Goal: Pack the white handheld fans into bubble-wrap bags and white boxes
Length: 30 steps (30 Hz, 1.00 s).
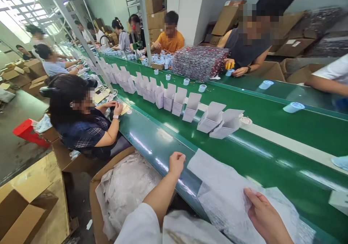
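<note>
My left hand (176, 162) is a loose fist at the near edge of the green conveyor belt (272, 128); I cannot make out anything in it. My right hand (262, 213) lies on a stack of white padded sheets (225, 189) that rests on the belt's near rim, fingers together on the top sheet. A row of open white cartons (174, 99) runs down the belt, and the nearest cartons (220, 122) stand just beyond the sheets.
A cardboard box with white plastic bags (125, 193) stands under my left arm. A seated person (84, 124) works to my left, others across the belt. Small blue-white rolls (293, 107) and a pile of clear packs (199, 61) lie on the far side.
</note>
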Each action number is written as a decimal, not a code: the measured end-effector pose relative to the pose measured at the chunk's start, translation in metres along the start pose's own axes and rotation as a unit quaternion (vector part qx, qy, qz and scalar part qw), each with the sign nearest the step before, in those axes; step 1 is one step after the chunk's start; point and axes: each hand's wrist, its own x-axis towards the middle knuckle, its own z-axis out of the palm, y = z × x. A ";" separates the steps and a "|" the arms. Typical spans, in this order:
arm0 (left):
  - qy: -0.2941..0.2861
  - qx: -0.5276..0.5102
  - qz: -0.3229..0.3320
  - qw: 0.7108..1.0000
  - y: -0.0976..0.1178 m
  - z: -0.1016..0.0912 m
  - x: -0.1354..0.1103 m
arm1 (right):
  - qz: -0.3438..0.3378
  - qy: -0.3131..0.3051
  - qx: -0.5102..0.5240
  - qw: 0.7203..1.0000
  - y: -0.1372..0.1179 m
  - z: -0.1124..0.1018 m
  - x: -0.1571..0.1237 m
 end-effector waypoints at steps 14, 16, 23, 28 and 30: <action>-0.293 0.584 0.284 0.702 -0.060 0.066 -0.059 | 0.144 -0.147 -0.061 0.977 0.065 -0.020 -0.048; -0.294 0.645 0.256 0.658 -0.070 0.072 -0.054 | 0.108 -0.175 -0.140 0.969 0.067 -0.038 -0.052; -0.277 0.715 0.268 0.583 -0.090 0.061 -0.044 | -0.240 -0.097 -0.594 0.761 0.054 -0.123 -0.030; -0.275 0.733 0.245 0.572 -0.094 0.073 -0.048 | -0.144 -0.048 -0.631 0.761 0.059 -0.126 0.009; -0.265 0.735 0.242 0.575 -0.098 0.078 -0.055 | -0.160 -0.057 -0.623 0.763 0.063 -0.120 0.014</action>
